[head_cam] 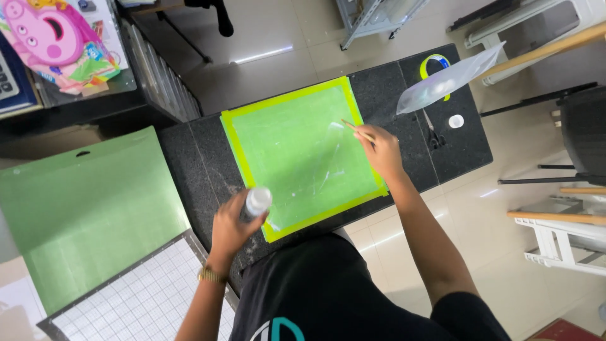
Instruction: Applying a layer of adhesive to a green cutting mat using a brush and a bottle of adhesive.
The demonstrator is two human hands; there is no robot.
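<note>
Gripped between the fingers of the right hand (380, 150) was a thin wooden stick (353, 128), perhaps a brush, its tip angled down onto a clear glossy film (319, 158) lying on the green square sheet (284, 142). That sheet was taped along its edges with yellow-green tape (230, 142) to the dark speckled stone counter (202, 170), which probably kept it flat and still under the strokes. The left hand (230, 224) was closed around a small white-capped bottle (257, 201) at the sheet's near corner, close enough to reach with the stick.

From the head camera, the stick's tip was too fine to make out, and the film's outline showed only by its glare. Scissors (433, 134), a roll of yellow tape (435, 63), a clear plastic bag (448, 79) and a small white cap (456, 120) lay beyond the right hand. A pale green board (82, 208) and a gridded cutting mat (151, 297) were cut off at the left.
</note>
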